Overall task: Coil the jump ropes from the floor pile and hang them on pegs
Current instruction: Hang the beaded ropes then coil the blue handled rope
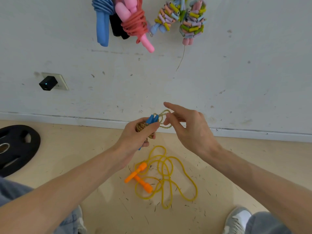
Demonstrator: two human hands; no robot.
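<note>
My left hand (pixel 137 134) grips a coiled speckled tan jump rope (pixel 141 127) with blue handles (pixel 152 119) poking up past my fingers. A loose loop of that rope (pixel 164 118) sticks out to the right, and my right hand (pixel 187 127) pinches it, index finger stretched out. On the floor below lies an uncoiled yellow jump rope (pixel 168 176) with two orange handles (pixel 139 177). Coiled ropes hang on the wall above: a blue one (pixel 102 19), a pink one (pixel 135 24) and two beaded pastel ones (pixel 168 14) (pixel 192 22). The pegs are out of view.
A black weight plate (pixel 16 149) lies on the floor at the left. A wall socket with a black plug (pixel 48 83) sits low on the white wall. My shoes (pixel 236 220) and knees frame the bottom corners. Small debris litters the wood floor.
</note>
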